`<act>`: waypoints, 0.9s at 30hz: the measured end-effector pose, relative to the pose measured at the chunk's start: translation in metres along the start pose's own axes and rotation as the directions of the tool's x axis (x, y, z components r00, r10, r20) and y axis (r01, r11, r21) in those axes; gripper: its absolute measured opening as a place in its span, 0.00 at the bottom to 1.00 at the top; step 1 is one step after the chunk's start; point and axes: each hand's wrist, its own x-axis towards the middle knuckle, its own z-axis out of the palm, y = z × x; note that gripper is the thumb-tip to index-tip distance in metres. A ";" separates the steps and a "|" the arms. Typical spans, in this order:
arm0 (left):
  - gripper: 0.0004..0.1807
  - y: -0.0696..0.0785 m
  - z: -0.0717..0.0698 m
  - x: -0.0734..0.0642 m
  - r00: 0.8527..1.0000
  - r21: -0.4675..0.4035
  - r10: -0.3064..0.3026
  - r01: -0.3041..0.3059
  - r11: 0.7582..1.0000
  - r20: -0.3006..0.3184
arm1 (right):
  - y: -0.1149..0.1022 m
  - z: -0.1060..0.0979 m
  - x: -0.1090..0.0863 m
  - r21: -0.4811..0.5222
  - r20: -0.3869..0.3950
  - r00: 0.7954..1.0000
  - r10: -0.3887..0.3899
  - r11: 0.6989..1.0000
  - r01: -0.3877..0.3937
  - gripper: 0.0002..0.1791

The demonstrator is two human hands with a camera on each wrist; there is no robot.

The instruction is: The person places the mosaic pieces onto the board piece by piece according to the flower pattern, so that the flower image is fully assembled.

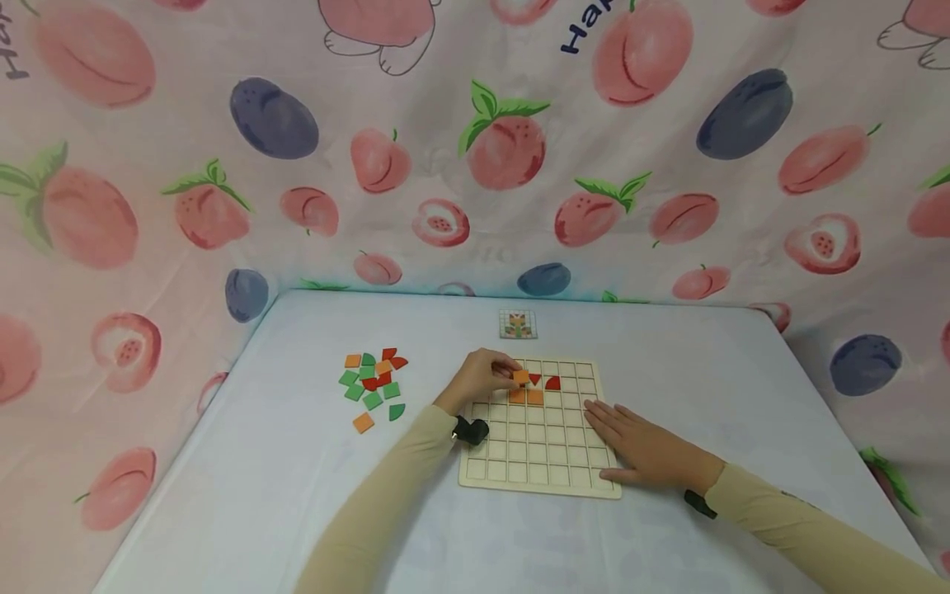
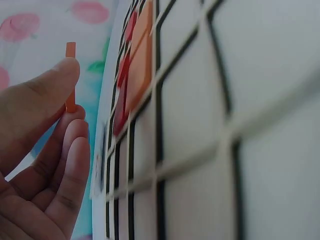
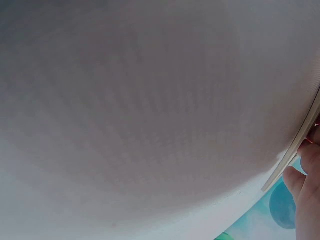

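Observation:
My left hand pinches an orange square tile between thumb and fingers over the upper part of a wooden grid board. In the left wrist view that tile stands edge-on, raised off the board. Two orange squares lie side by side in the grid, just below it in the head view. A small red triangle and a red quarter-round tile sit in the row above them. With fingers extended, my right hand rests on the board's right edge.
Left of the board lies a loose pile of green tiles, red tiles and orange tiles. A small pattern card lies behind the board. The white table meets a fruit-printed cloth at its back.

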 end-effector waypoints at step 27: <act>0.14 0.023 0.042 0.014 0.992 0.135 0.084 -0.097 0.986 0.098 | 0.003 0.002 0.001 -0.002 0.011 1.000 -0.007 1.000 0.007 0.48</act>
